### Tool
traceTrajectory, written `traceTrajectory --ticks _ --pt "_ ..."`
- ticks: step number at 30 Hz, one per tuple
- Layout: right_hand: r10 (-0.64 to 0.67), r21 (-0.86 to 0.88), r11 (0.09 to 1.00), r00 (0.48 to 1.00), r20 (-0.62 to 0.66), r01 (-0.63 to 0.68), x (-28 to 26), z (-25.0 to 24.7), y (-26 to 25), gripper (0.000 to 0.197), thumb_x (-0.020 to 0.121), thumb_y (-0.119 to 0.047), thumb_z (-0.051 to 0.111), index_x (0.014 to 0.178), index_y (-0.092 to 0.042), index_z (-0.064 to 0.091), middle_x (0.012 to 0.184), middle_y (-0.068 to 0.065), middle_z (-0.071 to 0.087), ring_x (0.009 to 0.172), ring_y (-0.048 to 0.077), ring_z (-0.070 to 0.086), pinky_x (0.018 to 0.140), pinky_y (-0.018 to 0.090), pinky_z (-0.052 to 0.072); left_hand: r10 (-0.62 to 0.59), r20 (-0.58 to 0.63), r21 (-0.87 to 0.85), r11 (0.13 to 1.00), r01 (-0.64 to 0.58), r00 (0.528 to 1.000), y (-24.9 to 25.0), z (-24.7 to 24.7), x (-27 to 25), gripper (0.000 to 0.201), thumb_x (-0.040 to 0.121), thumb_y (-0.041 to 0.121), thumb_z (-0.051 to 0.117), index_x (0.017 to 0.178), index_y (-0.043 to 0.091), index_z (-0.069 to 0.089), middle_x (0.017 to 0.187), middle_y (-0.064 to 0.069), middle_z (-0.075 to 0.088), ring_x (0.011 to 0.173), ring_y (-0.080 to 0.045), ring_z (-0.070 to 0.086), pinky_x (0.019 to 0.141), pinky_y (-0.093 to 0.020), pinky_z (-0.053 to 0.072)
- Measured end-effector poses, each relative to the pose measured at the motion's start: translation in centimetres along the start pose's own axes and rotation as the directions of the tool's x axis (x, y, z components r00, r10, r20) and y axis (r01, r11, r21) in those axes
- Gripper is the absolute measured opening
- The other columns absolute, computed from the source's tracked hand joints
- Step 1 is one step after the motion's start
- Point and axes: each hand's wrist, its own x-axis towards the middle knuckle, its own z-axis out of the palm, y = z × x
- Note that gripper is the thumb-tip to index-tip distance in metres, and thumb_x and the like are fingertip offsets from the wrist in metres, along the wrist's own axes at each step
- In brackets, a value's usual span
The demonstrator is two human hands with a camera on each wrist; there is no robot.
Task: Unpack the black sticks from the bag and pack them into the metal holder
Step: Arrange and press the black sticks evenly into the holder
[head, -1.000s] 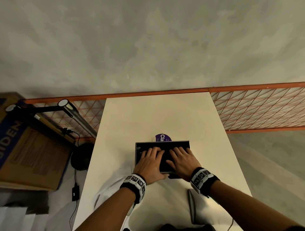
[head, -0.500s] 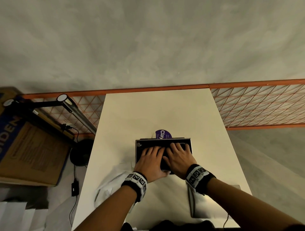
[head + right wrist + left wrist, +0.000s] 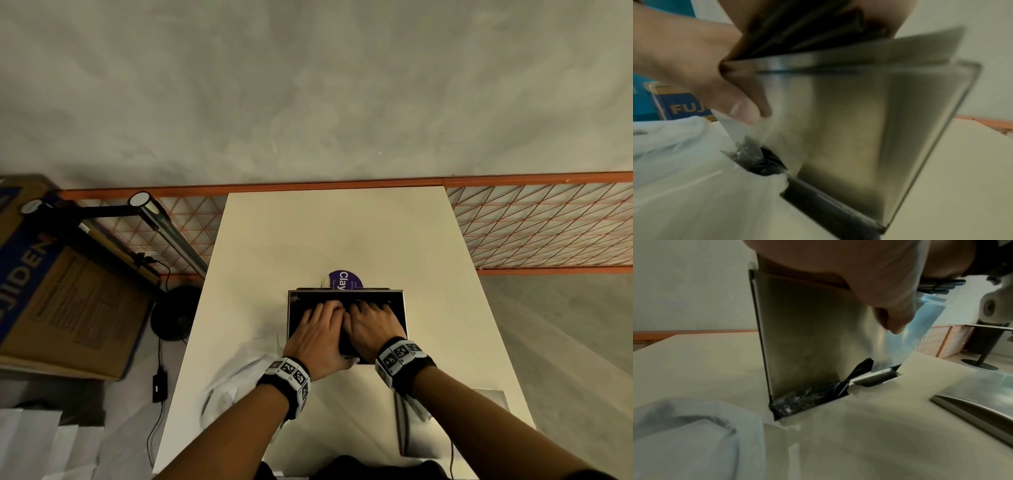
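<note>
The metal holder (image 3: pixel 397 308) stands upright mid-table, open at the top. A bundle of black sticks (image 3: pixel 342 342) lies across its opening under both hands. My left hand (image 3: pixel 318 329) and right hand (image 3: pixel 371 325) sit side by side on the bundle, fingers curled over it toward the far rim. Stick ends (image 3: pixel 941 286) poke out beside the left palm, and sticks (image 3: pixel 807 32) show under the right palm. The left thumb (image 3: pixel 894 318) presses a clear bag (image 3: pixel 925 331) against the holder's near wall (image 3: pixel 807 337). Black wrap (image 3: pixel 857 369) lies at the holder's foot.
A crumpled white bag (image 3: pixel 233 387) lies at the near left of the table (image 3: pixel 342 233). A flat metal piece (image 3: pixel 445 421) lies at the near right. A purple label (image 3: pixel 344 281) shows behind the holder. A lamp (image 3: pixel 161 219) and a cardboard box (image 3: pixel 61 301) stand left of the table.
My hands have drawn closer together on the sticks. Their fingers, flat a second ago, now curl over the bundle near the far rim.
</note>
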Motion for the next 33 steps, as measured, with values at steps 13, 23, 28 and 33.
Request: traceTrajectory --ticks 13,23,28,33 --pt "-0.03 0.094 0.995 0.999 -0.036 0.034 0.1 -0.5 0.6 0.037 0.093 -0.034 0.026 0.099 -0.016 0.058 0.11 0.006 0.056 0.103 0.027 0.056 0.082 0.044 0.047 -0.048 0.066 0.04 0.998 0.045 0.997 0.1 -0.5 0.2 0.084 0.066 0.079 0.055 0.128 0.023 0.051 0.123 0.007 0.056 0.114 -0.017 0.053 0.104 -0.039 0.038" --pt "0.041 0.27 0.957 0.968 0.248 -0.109 3.1 -0.6 2.2 0.041 0.097 -0.033 0.034 0.124 -0.01 0.055 0.13 0.017 0.055 0.118 0.036 0.054 0.101 0.049 0.042 -0.013 0.013 0.06 0.998 0.012 1.0 0.5 0.2 -0.9 0.072 0.067 0.076 0.056 0.111 0.019 0.057 0.108 0.004 0.06 0.102 -0.02 0.056 0.09 -0.042 0.043" --pt "-0.021 0.345 0.937 0.98 0.2 -0.05 3.8 -0.4 2.3 0.062 0.09 -0.044 0.018 0.139 -0.018 0.045 0.13 0.017 0.058 0.118 0.034 0.056 0.104 0.044 0.041 -0.017 0.024 0.063 0.998 0.016 1.0 0.6 0.3 -1.1 0.074 0.066 0.077 0.056 0.111 0.019 0.057 0.108 0.003 0.06 0.101 -0.021 0.056 0.09 -0.042 0.043" --pt "-0.021 0.373 0.925 0.97 0.241 -0.073 4.3 -0.5 2.5 0.04 0.101 -0.028 0.037 0.134 -0.012 0.051 0.13 0.019 0.059 0.116 0.034 0.057 0.101 0.039 0.042 -0.016 0.041 0.068 0.998 0.013 0.999 0.4 0.0 -0.8 0.076 0.068 0.078 0.054 0.114 0.018 0.056 0.114 0.001 0.058 0.106 -0.021 0.054 0.093 -0.042 0.042"
